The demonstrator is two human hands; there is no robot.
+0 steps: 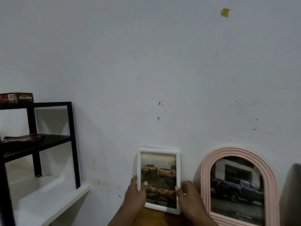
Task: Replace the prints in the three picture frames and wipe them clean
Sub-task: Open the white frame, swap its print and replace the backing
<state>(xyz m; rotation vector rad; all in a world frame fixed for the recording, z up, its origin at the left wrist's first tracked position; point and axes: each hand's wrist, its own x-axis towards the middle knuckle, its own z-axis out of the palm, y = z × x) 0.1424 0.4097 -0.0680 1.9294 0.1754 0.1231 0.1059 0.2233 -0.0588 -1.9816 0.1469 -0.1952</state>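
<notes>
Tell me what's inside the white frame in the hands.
A print of yellow pickup trucks fills the white frame. Thumbs of the left hand and right hand cover small patches at its sides; whatever lies behind the print is hidden.

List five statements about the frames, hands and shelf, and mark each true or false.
1. The left hand and right hand both hold the white frame. True.
2. The pink frame stands to the right of the white frame. True.
3. The pink frame is rectangular. False: its top is arched.
4. The white frame's print shows a blue boat. False: it shows yellow trucks.
5. A box sits on top of the black shelf. True.
</notes>
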